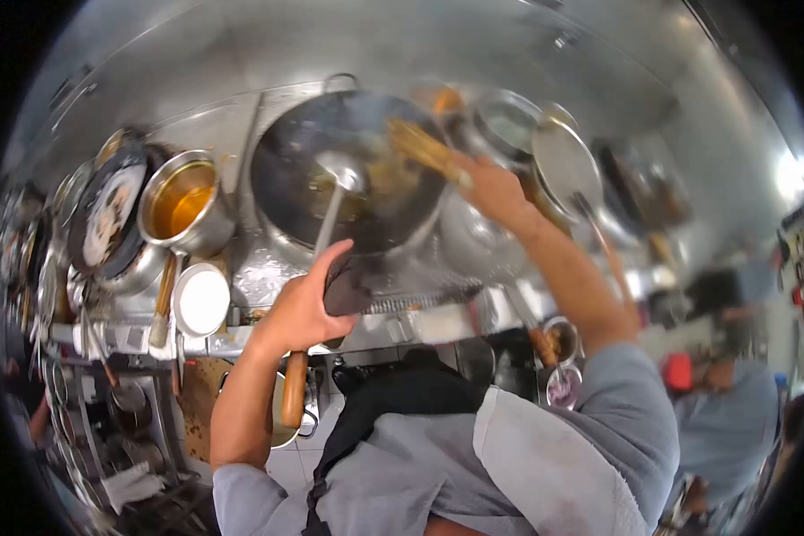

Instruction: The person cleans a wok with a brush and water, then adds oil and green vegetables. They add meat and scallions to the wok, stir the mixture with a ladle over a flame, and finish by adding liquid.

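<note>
A large dark wok [281,174] stands on the steel stove with cloudy liquid inside. My left hand [308,299] is closed round the handle of a metal ladle [332,210], whose bowl is in the wok and whose wooden end sticks out below the hand. A dark cloth [347,286] lies against the palm and fingers. My right hand [489,188] grips a bamboo brush [420,147], its bristles over the right side of the wok, blurred.
Left of the wok are a pot of orange liquid [186,201], a white bowl [201,299] and stacked pans. A round strainer [567,165] and metal bowls stand to the right. Another person in grey [728,429] is at the far right.
</note>
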The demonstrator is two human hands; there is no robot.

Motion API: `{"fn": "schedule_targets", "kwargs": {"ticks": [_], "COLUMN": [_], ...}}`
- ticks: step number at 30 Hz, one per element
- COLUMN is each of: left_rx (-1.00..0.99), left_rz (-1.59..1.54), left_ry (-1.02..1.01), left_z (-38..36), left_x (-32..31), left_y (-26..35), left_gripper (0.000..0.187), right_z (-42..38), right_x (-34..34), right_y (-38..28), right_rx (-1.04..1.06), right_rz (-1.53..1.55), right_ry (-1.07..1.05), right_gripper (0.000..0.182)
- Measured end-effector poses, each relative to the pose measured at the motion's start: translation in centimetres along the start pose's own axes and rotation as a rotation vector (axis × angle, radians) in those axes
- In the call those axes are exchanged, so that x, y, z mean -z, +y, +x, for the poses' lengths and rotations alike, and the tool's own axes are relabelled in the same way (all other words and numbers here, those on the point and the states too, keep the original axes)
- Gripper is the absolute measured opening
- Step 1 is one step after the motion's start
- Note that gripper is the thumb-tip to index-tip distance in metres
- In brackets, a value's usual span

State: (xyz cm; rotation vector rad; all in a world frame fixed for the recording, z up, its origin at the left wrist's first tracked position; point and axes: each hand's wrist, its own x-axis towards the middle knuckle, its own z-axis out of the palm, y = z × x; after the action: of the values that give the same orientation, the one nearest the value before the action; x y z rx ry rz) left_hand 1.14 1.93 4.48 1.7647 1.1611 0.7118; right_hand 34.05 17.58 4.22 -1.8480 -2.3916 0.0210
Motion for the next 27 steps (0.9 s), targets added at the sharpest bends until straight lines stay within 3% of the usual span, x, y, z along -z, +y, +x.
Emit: {"fn": "schedule_targets", "kwargs": {"ticks": [3,6,7,9,11,13,15,17,18,19,20,23,27], "left_rx": [-0.029,-0.215,-0.295,-0.172,-0.251,-0.11,-0.059,0.001,-0.005,0.207,0.427,0.414,0.395], "left_rz": [0.015,-0.211,-0.355,-0.695,-0.614,-0.823,-0.679,-0.762,-0.756,-0.895,-1.028,-1.09,-1.26], "left_ry": [-0.113,-0.184,-0.208,-0.288,-0.243,-0.202,-0.041,-0.106,-0.112,-0.29,-0.466,-0.556,-0.402], "left_z": [0.2,2.3,3.3,5.9,9.5,10.3,10.8,9.8,10.2,10.7,10.9,10.2,8.8], "left_x": [-0.9,-3.7,-4.8,-8.3,-13.6,-20.2,-27.3,-30.8,-31.9,-32.7,-33.4,-30.7,-21.8], "left_y": [3.1,2.9,3.0,4.8,4.5,5.9,4.6,4.5,3.5,2.4,1.3,0.9,1.3], "left_gripper": [0.091,0.092,0.092,0.089,0.083,0.076,0.074,0.056,0.056,0.05,0.043,0.044,0.052], "right_z": [-3.7,-8.4,-9.8,-12.2,-14.5,-16.2,-17.9,-19.5,-20.2,-21.0,-21.8,-23.5,-23.8], "right_x": [-1.6,2.2,2.6,3.7,4.5,5.1,5.2,5.2,5.1,5.1,5.0,4.2,3.9], "right_y": [6.6,6.5,7.1,8.3,8.6,8.6,8.8,8.7,8.7,8.7,8.7,9.6,11.4], "right_rx": [-0.04,-0.449,-0.467,-0.461,-0.46,-0.488,-0.451,-0.427,-0.433,-0.431,-0.45,-0.472,-0.661], "right_rz": [0.13,1.27,1.268,1.732,1.733,1.774,1.775,1.857,1.896,1.899,1.901,1.877,1.619], "right_ry": [0.032,0.162,0.185,0.173,0.202,0.195,0.237,0.319,0.335,0.343,0.371,0.38,0.4], "right_gripper": [0.064,0.064,0.064,0.056,0.054,0.056,0.057,0.057,0.058,0.058,0.058,0.06,0.058]}}
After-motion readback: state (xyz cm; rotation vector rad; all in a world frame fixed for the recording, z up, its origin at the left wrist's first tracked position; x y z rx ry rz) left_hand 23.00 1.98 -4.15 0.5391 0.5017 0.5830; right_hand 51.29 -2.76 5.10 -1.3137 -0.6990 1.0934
